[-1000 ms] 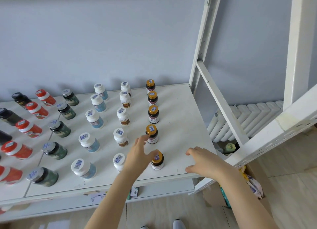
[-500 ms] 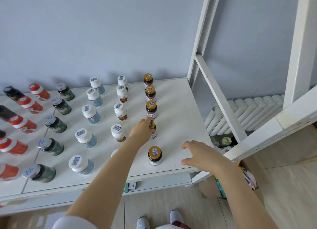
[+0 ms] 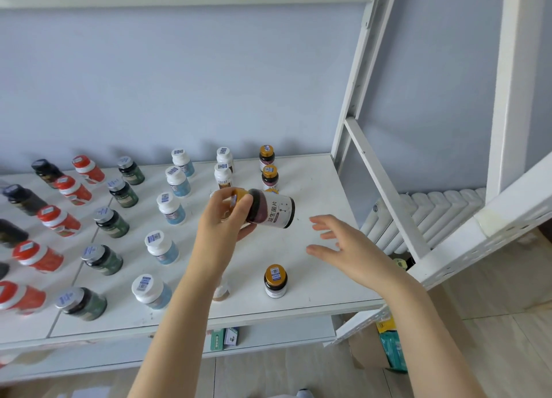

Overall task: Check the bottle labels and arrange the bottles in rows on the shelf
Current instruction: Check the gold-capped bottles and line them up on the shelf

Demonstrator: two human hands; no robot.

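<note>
Gripping bottle [image 3: 270,208] sideways by its cap in left hand [image 3: 222,218] over shelf's [image 3: 322,278] right end, with right hand [image 3: 343,245] splayed, empty.

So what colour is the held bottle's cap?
Gold; the cap shows in the head view, gripped by the left hand.

white shelf [image 3: 304,176] | bottles [image 3: 162,250] upright in rows | gold-capped bottle [image 3: 275,281] near front edge

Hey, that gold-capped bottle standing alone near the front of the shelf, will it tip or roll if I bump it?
Standing squat and upright, the gold-capped bottle probably slides before tipping. Once on its side, its round body would likely roll, and the shelf shows no front lip.
</note>
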